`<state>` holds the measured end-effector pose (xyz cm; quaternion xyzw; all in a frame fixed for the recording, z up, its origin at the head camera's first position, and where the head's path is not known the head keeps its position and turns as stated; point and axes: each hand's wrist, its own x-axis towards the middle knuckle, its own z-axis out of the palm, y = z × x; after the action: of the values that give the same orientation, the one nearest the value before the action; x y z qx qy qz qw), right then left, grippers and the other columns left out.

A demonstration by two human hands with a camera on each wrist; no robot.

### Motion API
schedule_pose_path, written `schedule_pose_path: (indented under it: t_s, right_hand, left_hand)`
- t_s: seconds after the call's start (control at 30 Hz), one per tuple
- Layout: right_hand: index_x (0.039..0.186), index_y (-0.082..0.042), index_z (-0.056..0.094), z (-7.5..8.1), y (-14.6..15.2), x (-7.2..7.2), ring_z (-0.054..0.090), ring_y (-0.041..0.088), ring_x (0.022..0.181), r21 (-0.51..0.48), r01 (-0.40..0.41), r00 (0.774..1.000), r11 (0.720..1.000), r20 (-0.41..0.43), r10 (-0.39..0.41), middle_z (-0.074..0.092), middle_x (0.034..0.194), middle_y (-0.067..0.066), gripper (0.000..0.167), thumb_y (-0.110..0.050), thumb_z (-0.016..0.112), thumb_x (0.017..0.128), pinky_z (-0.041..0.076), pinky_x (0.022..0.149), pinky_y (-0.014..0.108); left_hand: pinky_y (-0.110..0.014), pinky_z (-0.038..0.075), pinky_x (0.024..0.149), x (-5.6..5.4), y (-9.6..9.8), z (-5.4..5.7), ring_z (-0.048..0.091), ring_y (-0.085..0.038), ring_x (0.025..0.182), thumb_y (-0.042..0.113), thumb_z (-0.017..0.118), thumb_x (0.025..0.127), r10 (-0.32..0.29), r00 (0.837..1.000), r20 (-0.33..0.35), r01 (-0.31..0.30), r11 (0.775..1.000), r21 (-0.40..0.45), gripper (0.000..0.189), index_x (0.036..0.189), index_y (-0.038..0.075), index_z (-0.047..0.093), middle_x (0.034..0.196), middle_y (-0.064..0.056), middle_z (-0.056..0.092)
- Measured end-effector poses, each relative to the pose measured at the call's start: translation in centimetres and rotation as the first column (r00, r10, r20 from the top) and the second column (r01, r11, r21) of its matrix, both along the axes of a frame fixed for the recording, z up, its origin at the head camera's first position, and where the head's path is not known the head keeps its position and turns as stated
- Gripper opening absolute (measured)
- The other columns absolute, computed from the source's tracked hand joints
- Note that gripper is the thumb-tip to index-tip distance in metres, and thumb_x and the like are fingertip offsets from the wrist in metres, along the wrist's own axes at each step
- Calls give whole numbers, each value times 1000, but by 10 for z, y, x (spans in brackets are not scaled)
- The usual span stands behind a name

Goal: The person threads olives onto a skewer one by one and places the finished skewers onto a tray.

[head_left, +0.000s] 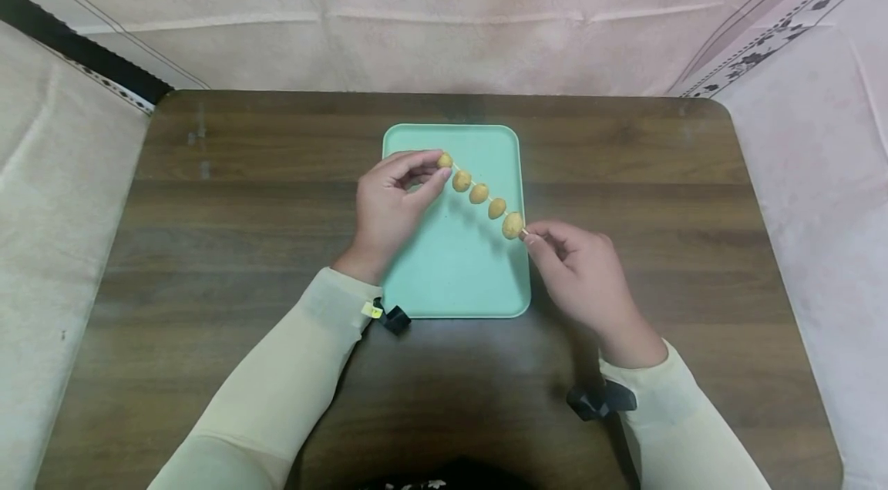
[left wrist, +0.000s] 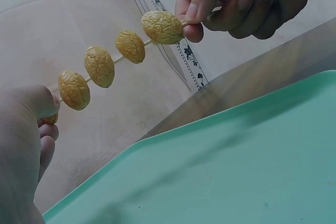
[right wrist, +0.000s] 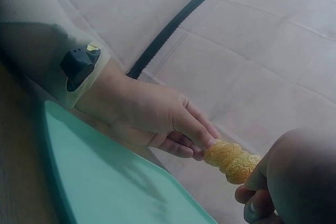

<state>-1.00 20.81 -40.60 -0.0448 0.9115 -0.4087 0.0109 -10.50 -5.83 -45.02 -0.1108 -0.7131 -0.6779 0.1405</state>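
Note:
A thin skewer (left wrist: pixel 118 59) carries several small wrinkled yellow potatoes (head_left: pixel 479 193), spaced along it, and is held slanting over the mint-green tray (head_left: pixel 458 282). At its upper left end, my left hand (head_left: pixel 395 201) pinches the last potato (head_left: pixel 445 160) between thumb and fingers; in the left wrist view the thumb mostly hides that potato. My right hand (head_left: pixel 583 270) pinches the bare stick at the lower right end, just beyond the largest potato (head_left: pixel 512 225). Seen from the right wrist, the potatoes (right wrist: pixel 231 161) overlap in a row between both hands.
The tray lies on a brown wooden table (head_left: pixel 264 243), and the shadow of the skewer falls across it. Pale patterned cloth (head_left: pixel 444 28) hangs behind the table and along both sides. Dark wrist cameras (head_left: pixel 602 400) sit on the cuffs of both cream sleeves.

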Motion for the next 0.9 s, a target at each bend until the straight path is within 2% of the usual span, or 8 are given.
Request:
schedule_pose_path:
  t_s: [0.23, 0.43, 0.7, 0.8, 0.9]
  right_hand:
    - [120, -12, 85, -2, 0, -1, 59, 24, 70, 5, -1, 1000, 1000, -9, 1, 72, 79, 2, 20, -21, 69, 112, 49, 61, 32]
    - [120, -12, 85, -1, 0, -1, 60, 24, 73, 11, 4, 1000, 1000, 6, -4, 74, 81, 2, 21, -22, 68, 112, 50, 63, 32]
    - [121, -16, 80, 2, -1, -4, 56, 25, 64, 12, -5, 996, 1000, 89, 4, 63, 71, 3, 17, -26, 74, 109, 47, 58, 33]
    - [120, -16, 77, 1, -2, -5, 56, 23, 61, 24, -12, 993, 1000, 121, 9, 63, 69, 2, 17, -29, 76, 108, 47, 58, 33]
    - [115, -16, 77, -1, -2, -5, 58, 22, 61, 37, -43, 993, 998, 111, 39, 67, 70, 0, 12, -26, 76, 108, 49, 58, 32]
  left_hand:
    - [-29, 68, 94, 1, 2, -1, 79, -14, 99, 10, 91, 96, -15, 1000, 12, 15, 1000, 3, 24, 119, 7, 88, 115, -12, 83]
    - [-29, 68, 95, 2, 1, 0, 80, -13, 100, 11, 92, 96, -20, 1000, 12, 20, 1000, -7, 25, 120, 7, 88, 116, -12, 83]
    - [-31, 68, 95, 2, 0, 0, 79, -15, 101, 11, 91, 97, -14, 999, -39, 12, 999, -43, 26, 122, 7, 87, 116, -9, 82]
    - [-31, 68, 95, 2, -1, -1, 79, -15, 101, 10, 90, 97, -13, 999, -38, 11, 999, -48, 26, 122, 7, 87, 116, -8, 82]
    - [-31, 68, 95, 2, -1, -2, 79, -16, 100, 9, 90, 97, -17, 1000, -26, 15, 999, -50, 26, 122, 7, 87, 116, -9, 82]
